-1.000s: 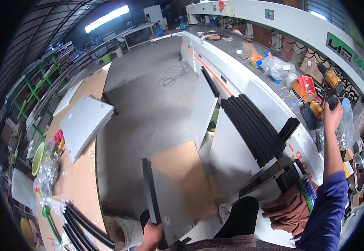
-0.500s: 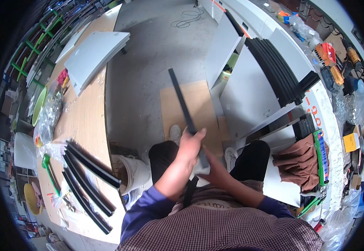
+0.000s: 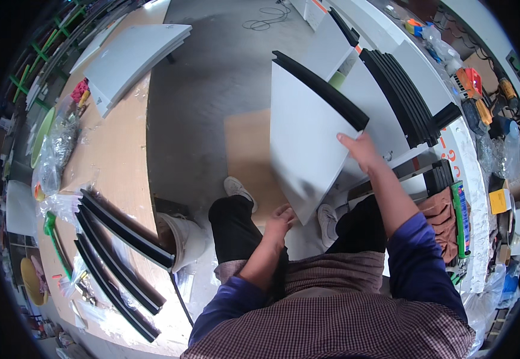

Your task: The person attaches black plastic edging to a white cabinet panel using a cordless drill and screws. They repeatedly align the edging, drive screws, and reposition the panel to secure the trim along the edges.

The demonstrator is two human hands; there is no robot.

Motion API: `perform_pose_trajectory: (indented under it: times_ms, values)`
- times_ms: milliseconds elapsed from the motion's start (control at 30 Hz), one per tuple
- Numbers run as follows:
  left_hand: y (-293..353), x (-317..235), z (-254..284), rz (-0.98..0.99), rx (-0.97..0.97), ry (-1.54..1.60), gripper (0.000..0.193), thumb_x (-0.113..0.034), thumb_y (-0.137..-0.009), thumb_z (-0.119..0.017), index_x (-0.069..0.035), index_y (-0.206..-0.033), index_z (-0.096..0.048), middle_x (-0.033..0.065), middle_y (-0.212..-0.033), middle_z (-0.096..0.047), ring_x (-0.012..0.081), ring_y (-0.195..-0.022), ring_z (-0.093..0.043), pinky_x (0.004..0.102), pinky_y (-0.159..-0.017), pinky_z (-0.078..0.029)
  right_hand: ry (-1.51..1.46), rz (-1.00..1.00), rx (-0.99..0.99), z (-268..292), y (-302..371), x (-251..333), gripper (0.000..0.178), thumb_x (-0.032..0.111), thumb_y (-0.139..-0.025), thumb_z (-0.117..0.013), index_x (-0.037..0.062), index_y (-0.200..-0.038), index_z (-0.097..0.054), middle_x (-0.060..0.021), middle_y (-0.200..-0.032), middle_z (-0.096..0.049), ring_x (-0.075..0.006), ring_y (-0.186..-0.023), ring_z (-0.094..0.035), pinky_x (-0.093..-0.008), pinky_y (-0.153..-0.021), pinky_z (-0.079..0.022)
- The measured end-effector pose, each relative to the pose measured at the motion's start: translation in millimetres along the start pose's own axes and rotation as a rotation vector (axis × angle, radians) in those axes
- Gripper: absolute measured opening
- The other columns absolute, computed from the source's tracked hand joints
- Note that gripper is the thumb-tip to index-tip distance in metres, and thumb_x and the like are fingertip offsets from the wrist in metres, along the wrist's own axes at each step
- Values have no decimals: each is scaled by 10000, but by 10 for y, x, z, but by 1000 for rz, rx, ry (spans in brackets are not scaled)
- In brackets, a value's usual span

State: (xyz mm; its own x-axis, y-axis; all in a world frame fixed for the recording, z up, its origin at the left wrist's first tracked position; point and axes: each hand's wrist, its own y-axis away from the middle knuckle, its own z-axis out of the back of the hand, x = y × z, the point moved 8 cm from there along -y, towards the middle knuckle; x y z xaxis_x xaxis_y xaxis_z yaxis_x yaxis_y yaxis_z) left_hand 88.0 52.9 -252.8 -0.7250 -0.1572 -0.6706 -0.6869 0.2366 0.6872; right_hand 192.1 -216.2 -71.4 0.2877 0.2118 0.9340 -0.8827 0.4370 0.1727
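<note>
A white flat panel [image 3: 307, 131] stands tilted before me, its broad face showing. A black grooved strip [image 3: 322, 90] runs along its upper right edge. My right hand [image 3: 363, 152] is closed on the panel's edge just below the strip's near end, thumb lying on the face. By the panel's lower near corner, my left hand [image 3: 279, 222] has its fingers curled at the edge; part of that contact is hard to make out.
On the left, a wooden table [image 3: 122, 143] bears stacked white panels [image 3: 131, 60], black curved strips [image 3: 125, 230] and a green-handled tool [image 3: 55, 242]. A white bucket [image 3: 185, 239] stands beside it. To the right are bundled black strips [image 3: 397, 99] and a brown cloth [image 3: 439, 221].
The held piece showed as a narrow dark strip; now it is turned with its white face visible, farther right. My right hand moved up and right, my left hand down.
</note>
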Motion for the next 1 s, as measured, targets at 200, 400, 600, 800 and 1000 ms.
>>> perform_pose_trajectory:
  times_ms: [200,400,600,800,1000]
  values:
    - [-200,132,122,19,56,19,507,-261,-913,-606,-35,-1347,-474,88,-1208,-548,225,-1087,-542,393,-947,-449,83,-128,123,78,-270,31,459,327,-821,-720,-43,-1072,-619,-127,-965,-664,-198,-833,-613,-345,-711,-464]
    - [-325,266,169,72,98,3,511,-244,-912,-606,11,-1334,-466,92,-1180,-552,223,-1072,-557,383,-926,-463,188,-136,42,52,-282,103,463,388,-836,-714,10,-1085,-614,-61,-879,-621,-128,-679,-529,-249,-593,-436]
    - [-390,333,199,89,112,28,502,-248,-919,-603,14,-1326,-470,83,-1153,-568,221,-1045,-575,373,-906,-465,253,-154,64,-44,-456,137,454,345,-838,-688,-15,-1101,-602,-95,-962,-653,-170,-803,-593,-333,-666,-475]
    - [-442,254,205,-75,30,-138,490,-286,-872,-662,35,-1228,-561,87,-1060,-626,204,-1005,-597,322,-876,-472,125,17,90,-202,-484,230,428,362,-833,-685,-27,-1007,-646,-102,-892,-658,-183,-712,-594,-338,-622,-480]
    - [-193,-254,-144,-521,-37,-588,673,-229,-800,-745,34,-1345,-453,174,-1210,-563,264,-1107,-562,366,-929,-452,282,16,-10,-346,-370,163,375,344,-820,-680,-30,-853,-677,-130,-812,-689,-234,-735,-659,-384,-656,-504]
